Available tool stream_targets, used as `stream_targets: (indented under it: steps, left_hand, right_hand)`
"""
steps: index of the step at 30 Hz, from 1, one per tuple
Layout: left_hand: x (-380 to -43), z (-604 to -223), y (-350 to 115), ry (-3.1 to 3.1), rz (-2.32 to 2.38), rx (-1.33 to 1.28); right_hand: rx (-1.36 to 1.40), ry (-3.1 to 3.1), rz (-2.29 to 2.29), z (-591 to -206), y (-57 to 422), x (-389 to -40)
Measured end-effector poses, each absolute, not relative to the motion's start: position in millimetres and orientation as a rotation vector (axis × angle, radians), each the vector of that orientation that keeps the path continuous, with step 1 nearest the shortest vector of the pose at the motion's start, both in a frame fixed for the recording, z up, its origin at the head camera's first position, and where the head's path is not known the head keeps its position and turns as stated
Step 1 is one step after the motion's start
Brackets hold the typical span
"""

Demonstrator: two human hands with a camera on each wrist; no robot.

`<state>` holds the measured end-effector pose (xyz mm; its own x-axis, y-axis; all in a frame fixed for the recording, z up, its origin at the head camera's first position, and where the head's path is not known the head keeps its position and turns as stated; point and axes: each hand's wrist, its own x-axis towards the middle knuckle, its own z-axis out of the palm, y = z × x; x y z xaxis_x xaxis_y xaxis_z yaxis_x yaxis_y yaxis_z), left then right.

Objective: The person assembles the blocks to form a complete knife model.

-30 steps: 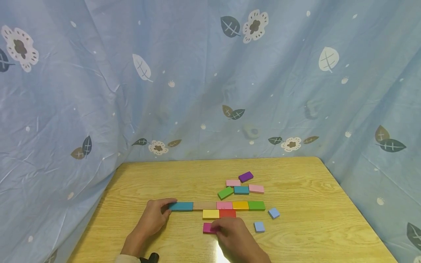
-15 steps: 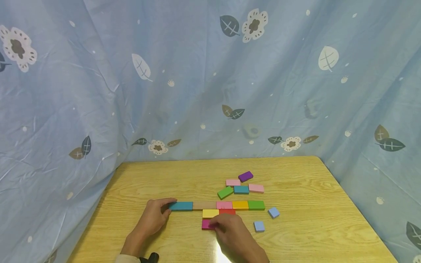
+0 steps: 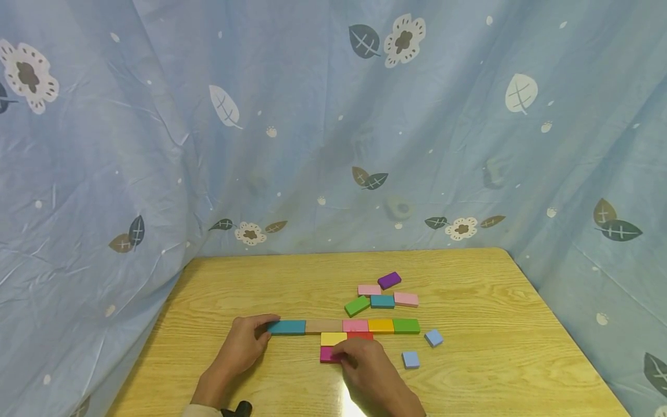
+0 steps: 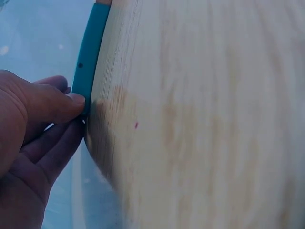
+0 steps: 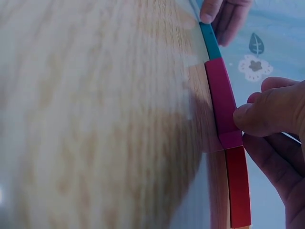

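A row of flat wooden blocks lies across the table. At its left end, a teal block (image 3: 288,328) is pinched between the thumb and fingers of my left hand (image 3: 242,344); the left wrist view shows the thumb on the block's near side (image 4: 88,62). To its right come a tan block (image 3: 324,326), a pink one (image 3: 355,325), an orange one (image 3: 381,326) and a green one (image 3: 406,326). In front sit a yellow block (image 3: 333,339) and a red block (image 3: 361,336). My right hand (image 3: 372,370) pinches a magenta block (image 3: 327,354) lying against the yellow block's front.
Two light-blue square blocks (image 3: 410,359) lie right of my right hand. Behind the row are loose blocks: a light-green one (image 3: 357,306), a teal one (image 3: 383,301), two pale-pink ones (image 3: 406,299) and a purple one (image 3: 389,280). A patterned blue curtain (image 3: 323,145) surrounds the wooden table (image 3: 250,284).
My right hand has slid the magenta block away from me, slightly leftward, until it met the yellow block; over the last half second it has barely moved. My left hand stays in place.
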<state>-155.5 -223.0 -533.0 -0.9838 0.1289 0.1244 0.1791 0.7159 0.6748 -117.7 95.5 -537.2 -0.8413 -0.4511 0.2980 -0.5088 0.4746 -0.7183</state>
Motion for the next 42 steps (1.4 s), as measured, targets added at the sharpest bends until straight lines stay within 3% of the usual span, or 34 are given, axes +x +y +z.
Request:
stream_targets:
  steps: [17, 33, 42]
  left_hand:
    - [-155, -532, -223, -2.848, -1.113, -0.258]
    - [-155, -535, -223, -2.847, -1.101, -0.254]
    - [-156, -535, -223, -2.841, -1.095, -0.255]
  right_hand:
    - [0.865, -2.513, 1.413, -530, 103, -124]
    - [0.542, -2.38, 1.305, -486, 212, -163]
    - [0.457, -2.397, 1.365, -486, 258, -184]
